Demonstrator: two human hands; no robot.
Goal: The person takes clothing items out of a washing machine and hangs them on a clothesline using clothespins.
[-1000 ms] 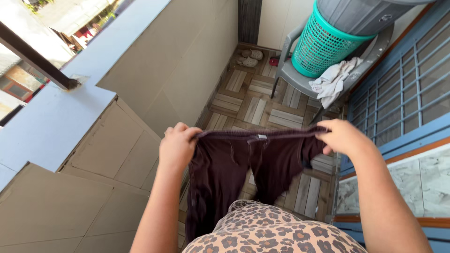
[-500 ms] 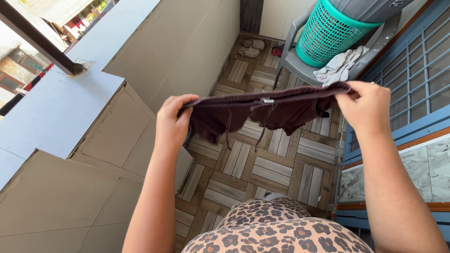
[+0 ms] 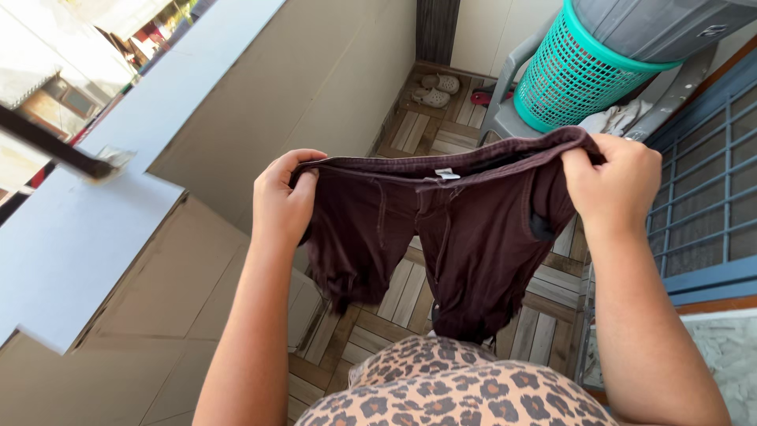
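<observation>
Bright daylight from the upper left, glare overexposing that corner; sharp focus, slight wide-angle edge stretch.

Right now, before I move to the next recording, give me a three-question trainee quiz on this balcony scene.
1. True or false: both hands grip the dark maroon cotton shorts by the waistband.
2. Where is the teal plastic mesh laundry basket? A) floor B) grey plastic chair C) ledge
3. What lies in the far corner of the wooden tile floor?

Key: 1 true: left hand, right hand. 2 B. 3 pale clogs.
</observation>
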